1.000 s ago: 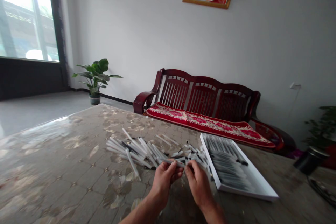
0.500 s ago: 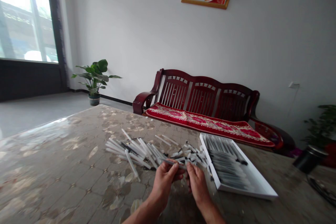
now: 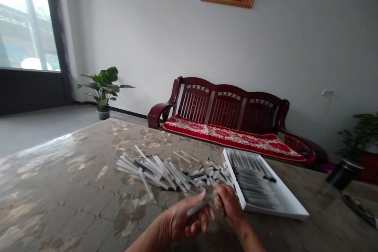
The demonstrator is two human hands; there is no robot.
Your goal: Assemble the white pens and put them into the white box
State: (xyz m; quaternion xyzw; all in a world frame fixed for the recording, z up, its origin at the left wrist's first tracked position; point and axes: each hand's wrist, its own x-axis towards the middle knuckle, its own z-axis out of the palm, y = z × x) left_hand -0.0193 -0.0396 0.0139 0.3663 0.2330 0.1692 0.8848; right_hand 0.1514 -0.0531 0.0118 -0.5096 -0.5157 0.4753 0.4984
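A white plastic tube (image 3: 201,204) is held above the patterned table (image 3: 59,189), near a loose heap of tubes (image 3: 153,171) and an open white box (image 3: 273,213) of ordered rows. The right hand's (image 3: 228,204) fingers clamp its end; the left hand's (image 3: 183,220) curl together beneath, perhaps supporting it.

The one head-worn camera looks forward and down across the counter (image 3: 59,173) at the left hand (image 3: 184,218) and right hand (image 3: 228,204), with the wall (image 3: 295,39) beyond.

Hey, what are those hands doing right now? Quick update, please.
Left hand and right hand both on one white tube. Loose tubes just ahead. Open white box to the right.
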